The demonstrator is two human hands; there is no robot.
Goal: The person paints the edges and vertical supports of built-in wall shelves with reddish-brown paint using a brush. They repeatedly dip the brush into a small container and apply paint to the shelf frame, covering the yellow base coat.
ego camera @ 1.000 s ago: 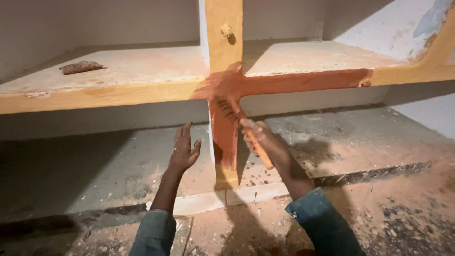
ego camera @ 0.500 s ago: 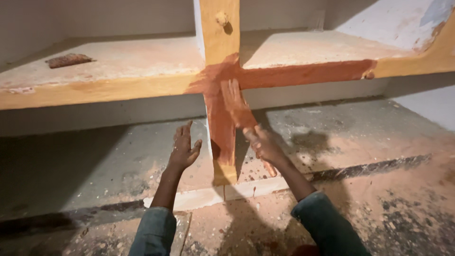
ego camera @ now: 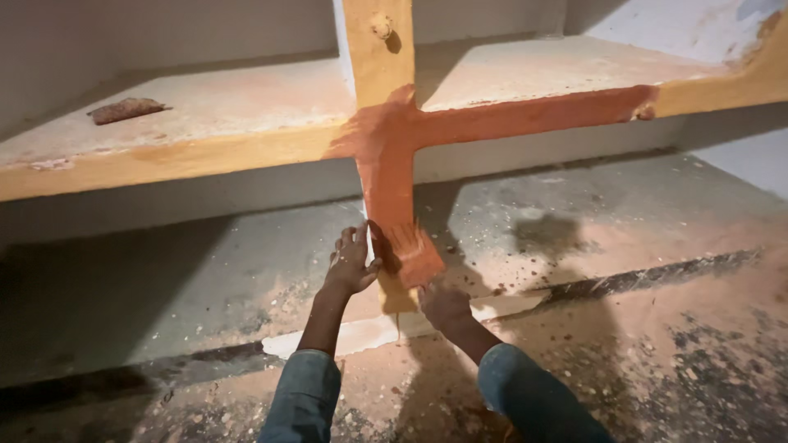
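Observation:
A wooden upright post (ego camera: 380,57) crosses a horizontal shelf edge (ego camera: 197,156); both are partly coated in orange-red paint around the joint. My right hand (ego camera: 443,305) grips a wide paintbrush (ego camera: 410,250), its orange bristles pressed against the lower part of the post. My left hand (ego camera: 351,261) rests with spread fingers against the left side of the post near its base. Both forearms wear blue sleeves. The foot of the post stays bare yellow wood.
A concrete shelf slab (ego camera: 246,98) carries a rusty flat piece (ego camera: 125,109) at the far left. Below lies a dusty concrete floor (ego camera: 164,279) with a pale strip at its front edge. A white wall (ego camera: 681,25) rises at the right.
The brush has travelled down the post from near the joint to its lower part, lengthening the orange coat. My right hand dropped lower with it. My left hand stayed beside the post.

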